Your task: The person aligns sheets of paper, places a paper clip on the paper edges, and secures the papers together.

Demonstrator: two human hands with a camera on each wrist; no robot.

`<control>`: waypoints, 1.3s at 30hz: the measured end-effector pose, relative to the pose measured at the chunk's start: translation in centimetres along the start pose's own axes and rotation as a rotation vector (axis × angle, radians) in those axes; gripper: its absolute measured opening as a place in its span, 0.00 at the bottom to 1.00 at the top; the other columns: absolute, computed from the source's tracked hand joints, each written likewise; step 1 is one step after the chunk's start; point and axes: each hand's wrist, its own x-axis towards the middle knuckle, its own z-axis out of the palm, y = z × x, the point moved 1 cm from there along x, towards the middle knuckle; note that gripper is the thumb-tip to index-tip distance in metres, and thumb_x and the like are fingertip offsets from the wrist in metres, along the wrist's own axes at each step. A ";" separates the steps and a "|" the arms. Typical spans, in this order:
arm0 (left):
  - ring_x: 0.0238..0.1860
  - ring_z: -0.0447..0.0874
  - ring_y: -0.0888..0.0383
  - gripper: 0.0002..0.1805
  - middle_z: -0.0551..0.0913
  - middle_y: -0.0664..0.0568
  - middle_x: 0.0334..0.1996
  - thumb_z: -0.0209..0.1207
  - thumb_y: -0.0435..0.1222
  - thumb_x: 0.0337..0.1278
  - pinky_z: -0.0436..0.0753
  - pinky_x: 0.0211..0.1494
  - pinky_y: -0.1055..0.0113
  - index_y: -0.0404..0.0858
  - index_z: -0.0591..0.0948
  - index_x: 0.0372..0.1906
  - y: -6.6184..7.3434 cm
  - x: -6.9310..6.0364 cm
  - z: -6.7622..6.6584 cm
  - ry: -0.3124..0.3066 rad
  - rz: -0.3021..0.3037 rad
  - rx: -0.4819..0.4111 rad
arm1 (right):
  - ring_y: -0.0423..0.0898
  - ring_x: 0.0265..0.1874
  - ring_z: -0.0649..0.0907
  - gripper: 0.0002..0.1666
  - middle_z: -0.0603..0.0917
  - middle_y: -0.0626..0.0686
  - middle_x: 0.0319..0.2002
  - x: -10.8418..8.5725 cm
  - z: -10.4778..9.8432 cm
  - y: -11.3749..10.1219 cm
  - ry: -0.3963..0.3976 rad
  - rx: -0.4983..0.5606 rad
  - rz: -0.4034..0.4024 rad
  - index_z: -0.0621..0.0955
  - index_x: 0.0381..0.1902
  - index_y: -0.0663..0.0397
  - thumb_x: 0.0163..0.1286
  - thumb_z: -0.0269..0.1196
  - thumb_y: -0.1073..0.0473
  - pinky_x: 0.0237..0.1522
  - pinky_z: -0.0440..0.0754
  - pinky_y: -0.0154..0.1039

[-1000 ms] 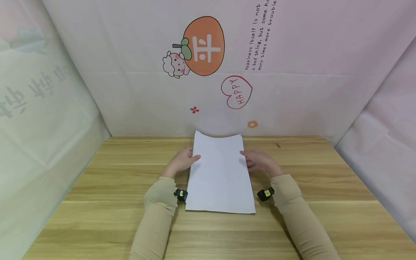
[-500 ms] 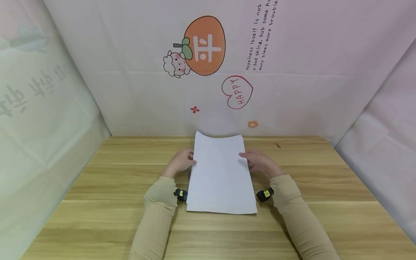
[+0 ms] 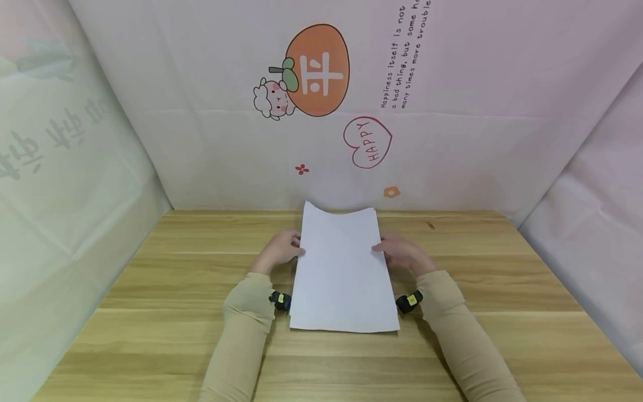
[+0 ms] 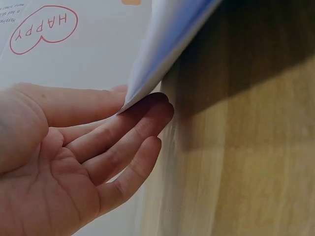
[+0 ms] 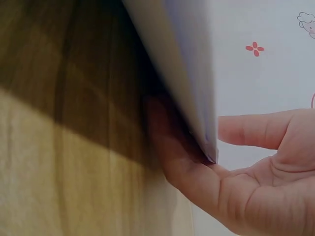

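A stack of white paper (image 3: 344,273) is held raised off the table between both hands, its far edge bowed. At its left edge the left hand (image 3: 280,248) pinches it, thumb on top and fingers beneath; the left wrist view shows the paper's edge (image 4: 152,64) between the thumb and fingers of the left hand (image 4: 83,147). The right hand (image 3: 402,251) grips the opposite edge. In the right wrist view, fingers of the right hand (image 5: 246,177) lie under the paper (image 5: 192,73), the thumb on its other side.
A small orange-brown paper clip (image 3: 430,225) lies on the wooden table (image 3: 166,312), right of the paper near the back. White printed cloth (image 3: 221,139) hangs behind the table and along both sides.
The left thumb has drawn back toward the paper's left edge. The right thumb has slid slightly nearer the body along the right edge, and the paper has shifted slightly right.
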 end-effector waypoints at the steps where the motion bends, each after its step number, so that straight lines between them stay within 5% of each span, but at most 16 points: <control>1: 0.51 0.79 0.46 0.24 0.82 0.39 0.49 0.61 0.33 0.58 0.77 0.53 0.56 0.27 0.72 0.58 0.0 0.0 0.0 0.002 0.000 -0.004 | 0.53 0.50 0.77 0.30 0.69 0.68 0.60 0.0 0.0 0.0 -0.007 0.005 -0.005 0.54 0.69 0.70 0.73 0.45 0.64 0.49 0.78 0.47; 19: 0.48 0.80 0.48 0.19 0.83 0.42 0.46 0.62 0.31 0.55 0.77 0.53 0.56 0.30 0.76 0.52 -0.1 0.1 -0.1 0.044 -0.009 -0.054 | 0.53 0.47 0.78 0.35 0.69 0.68 0.59 0.2 -0.1 0.0 -0.005 0.004 -0.002 0.51 0.71 0.66 0.67 0.44 0.71 0.45 0.80 0.46; 39: 0.44 0.82 0.50 0.19 0.83 0.42 0.44 0.62 0.30 0.54 0.79 0.50 0.58 0.30 0.75 0.52 0.2 -0.3 -0.7 0.126 -0.058 -0.152 | 0.65 0.63 0.65 0.36 0.56 0.72 0.68 -0.2 -0.2 -0.3 -0.021 0.051 -0.036 0.43 0.72 0.70 0.70 0.42 0.70 0.60 0.70 0.59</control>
